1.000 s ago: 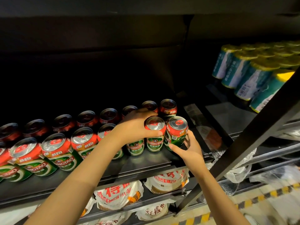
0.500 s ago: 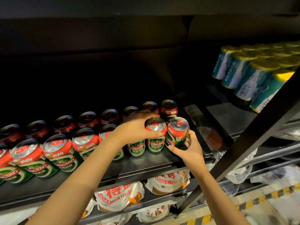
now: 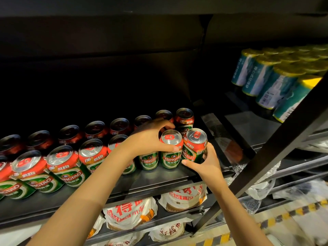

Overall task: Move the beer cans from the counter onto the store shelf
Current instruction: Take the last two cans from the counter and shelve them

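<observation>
The left hand point(image 3: 150, 139) was curled over the top and side of a red-and-green beer can point(image 3: 171, 150) standing in the front row of the store shelf point(image 3: 159, 180), thumb across its front and fingers arched behind the rim. The right hand point(image 3: 205, 163) wrapped round the lower body of the end can point(image 3: 195, 146), which stood just beside the first at the right end of the row, tilted slightly rather than flat on its base. Behind them ran a back row of cans point(image 3: 120, 125) in shadow, and more front-row cans point(image 3: 62, 166) stretched away to the left. The step in hand looked like seating these two cans into line. To do it well, the person would likely want to settle the end can fully upright before letting go, keep it snug against its neighbour without knocking the can behind, and keep the labels facing forward like the rest. Releasing one hand at a time would probably guard against a tip near the shelf's open right edge. The table was not in view, so how many cans remained could not be told.
</observation>
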Demonstrator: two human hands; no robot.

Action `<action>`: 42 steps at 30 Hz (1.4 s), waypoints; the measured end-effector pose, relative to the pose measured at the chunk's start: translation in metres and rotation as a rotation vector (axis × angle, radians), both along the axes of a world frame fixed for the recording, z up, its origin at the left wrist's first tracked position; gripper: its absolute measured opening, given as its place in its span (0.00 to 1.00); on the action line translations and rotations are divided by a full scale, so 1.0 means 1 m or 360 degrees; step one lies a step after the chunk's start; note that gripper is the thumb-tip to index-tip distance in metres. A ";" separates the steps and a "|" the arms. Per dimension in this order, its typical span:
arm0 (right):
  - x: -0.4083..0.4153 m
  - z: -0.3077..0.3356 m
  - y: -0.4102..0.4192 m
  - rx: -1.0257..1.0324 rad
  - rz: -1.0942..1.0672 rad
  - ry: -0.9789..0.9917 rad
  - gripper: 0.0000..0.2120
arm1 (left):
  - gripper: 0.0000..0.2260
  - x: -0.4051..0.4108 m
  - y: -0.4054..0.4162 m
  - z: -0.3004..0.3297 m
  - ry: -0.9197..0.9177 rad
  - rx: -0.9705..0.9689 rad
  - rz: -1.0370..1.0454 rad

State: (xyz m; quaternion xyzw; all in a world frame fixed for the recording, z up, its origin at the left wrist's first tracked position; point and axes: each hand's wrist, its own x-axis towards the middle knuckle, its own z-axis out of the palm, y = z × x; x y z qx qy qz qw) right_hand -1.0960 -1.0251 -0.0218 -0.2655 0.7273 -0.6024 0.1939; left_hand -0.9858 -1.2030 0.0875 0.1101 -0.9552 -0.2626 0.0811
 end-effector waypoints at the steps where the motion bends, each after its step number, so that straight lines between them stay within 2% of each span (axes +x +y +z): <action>1: 0.000 0.000 0.001 -0.0002 0.0000 0.0007 0.35 | 0.26 0.000 -0.001 -0.001 0.0015 0.0008 -0.0002; 7: 0.000 0.003 0.008 0.0085 0.0088 0.0052 0.33 | 0.23 0.000 -0.003 -0.004 0.0052 0.0050 -0.0009; 11: 0.003 0.005 0.007 0.0045 0.0098 0.0027 0.35 | 0.22 -0.001 -0.003 -0.003 0.0040 0.0070 -0.0017; 15: 0.003 0.005 0.006 0.0018 0.0045 0.0036 0.32 | 0.22 -0.001 -0.004 -0.003 0.0030 0.0114 -0.0017; 18: -0.003 0.000 0.010 0.0019 0.0081 -0.0007 0.35 | 0.21 0.000 -0.004 -0.002 0.0021 0.0140 -0.0028; 30: -0.001 0.003 0.011 0.0029 0.0158 0.0084 0.29 | 0.22 0.000 -0.005 -0.004 -0.0001 0.0106 -0.0037; 36: -0.003 0.001 0.012 0.0007 0.0135 -0.0013 0.36 | 0.23 0.000 -0.005 -0.005 0.0018 0.0091 -0.0026; 42: -0.001 0.001 0.014 0.0024 0.0136 -0.0013 0.31 | 0.24 0.002 0.002 0.001 -0.0045 0.0006 -0.0031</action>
